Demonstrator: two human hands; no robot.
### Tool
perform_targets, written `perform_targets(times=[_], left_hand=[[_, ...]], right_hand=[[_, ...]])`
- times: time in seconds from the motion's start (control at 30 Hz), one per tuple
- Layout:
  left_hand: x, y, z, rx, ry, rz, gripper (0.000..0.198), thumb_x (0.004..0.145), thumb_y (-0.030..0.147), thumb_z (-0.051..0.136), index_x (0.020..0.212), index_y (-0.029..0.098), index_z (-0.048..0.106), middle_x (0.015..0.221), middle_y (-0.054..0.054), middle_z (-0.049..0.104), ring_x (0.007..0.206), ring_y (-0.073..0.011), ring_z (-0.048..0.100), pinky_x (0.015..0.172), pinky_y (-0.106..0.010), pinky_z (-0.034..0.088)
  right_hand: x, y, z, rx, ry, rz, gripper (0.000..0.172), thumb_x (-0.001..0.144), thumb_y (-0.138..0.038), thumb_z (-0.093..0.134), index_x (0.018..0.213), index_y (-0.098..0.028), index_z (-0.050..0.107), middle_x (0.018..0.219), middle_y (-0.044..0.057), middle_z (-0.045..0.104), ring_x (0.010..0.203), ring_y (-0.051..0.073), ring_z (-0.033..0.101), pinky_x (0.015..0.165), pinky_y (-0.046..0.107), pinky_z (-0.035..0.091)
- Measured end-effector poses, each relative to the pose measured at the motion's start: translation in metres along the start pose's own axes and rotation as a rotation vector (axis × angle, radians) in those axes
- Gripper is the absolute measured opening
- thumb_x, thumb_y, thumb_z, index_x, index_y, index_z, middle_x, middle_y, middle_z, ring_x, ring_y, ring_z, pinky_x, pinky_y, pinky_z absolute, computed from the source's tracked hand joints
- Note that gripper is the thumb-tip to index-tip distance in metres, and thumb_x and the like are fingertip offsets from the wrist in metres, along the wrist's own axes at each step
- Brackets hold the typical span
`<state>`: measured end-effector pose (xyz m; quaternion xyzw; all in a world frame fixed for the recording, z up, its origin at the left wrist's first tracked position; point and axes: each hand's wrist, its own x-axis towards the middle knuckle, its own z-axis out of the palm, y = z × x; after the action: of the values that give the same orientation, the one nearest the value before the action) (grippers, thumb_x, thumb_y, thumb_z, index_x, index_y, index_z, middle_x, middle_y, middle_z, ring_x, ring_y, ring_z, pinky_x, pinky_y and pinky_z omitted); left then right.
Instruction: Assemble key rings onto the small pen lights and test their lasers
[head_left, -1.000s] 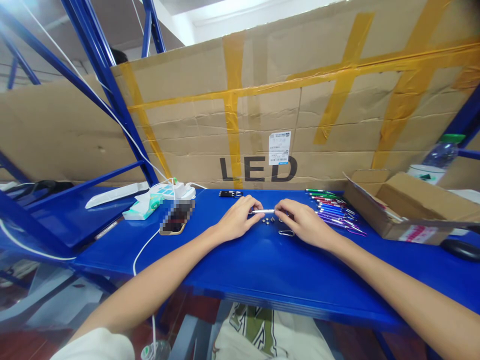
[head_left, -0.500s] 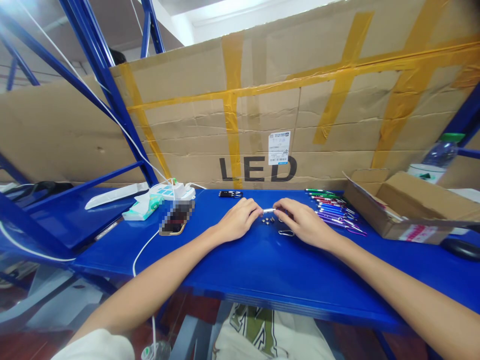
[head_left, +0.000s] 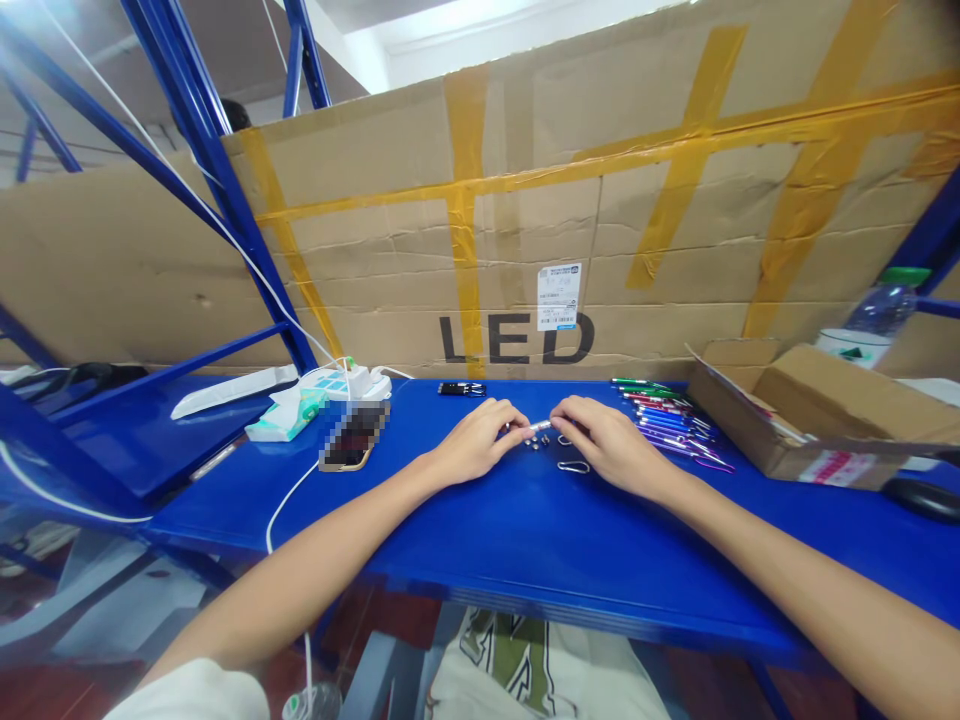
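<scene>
Between my two hands is a short, thin silver-white tube (head_left: 539, 427), held level just above the blue table (head_left: 480, 530). My left hand (head_left: 480, 440) pinches its left end between thumb and fingers. At the other end, the fingertips of my right hand (head_left: 600, 437) close on it and partly cover it. Several small silver metal pieces (head_left: 535, 443) lie under the tube. A silver carabiner clip (head_left: 574, 467) rests beneath my right palm, and part of another metal piece shows by my right fingers.
Several green, red, blue and purple pens (head_left: 671, 420) lie right of my hands, beside an open cardboard box (head_left: 840, 410). Small black items (head_left: 461, 389) lie at the back. Leftward are a phone (head_left: 354, 436), a tissue pack (head_left: 285, 418) and a power strip (head_left: 337, 382). A cardboard wall (head_left: 375, 270) closes the back.
My left thumb has stretched out along the tube, and its fingers have shifted. The tube is tilted slightly differently. My right hand has moved only a little.
</scene>
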<state>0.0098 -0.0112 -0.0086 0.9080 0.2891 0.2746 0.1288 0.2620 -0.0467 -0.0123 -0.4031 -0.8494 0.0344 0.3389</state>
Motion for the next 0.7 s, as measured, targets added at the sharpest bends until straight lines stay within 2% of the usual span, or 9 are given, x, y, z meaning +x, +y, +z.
perform_targets(times=[0.7], left_hand=[[-0.0011,0.0016,-0.0013,0.034,-0.024,0.009,0.032,0.112,0.047,0.049,0.11,0.021,0.068,0.107,-0.006,0.069,0.102,-0.0223,0.058,0.095,-0.037,0.048]], right_hand=[[0.0013,-0.0051,-0.0027,0.027,-0.013,0.005,0.024,0.111,-0.035,0.046,0.096,-0.025,0.063,0.092,0.006,0.071,0.087,0.025,0.064,0.08,0.038,0.048]])
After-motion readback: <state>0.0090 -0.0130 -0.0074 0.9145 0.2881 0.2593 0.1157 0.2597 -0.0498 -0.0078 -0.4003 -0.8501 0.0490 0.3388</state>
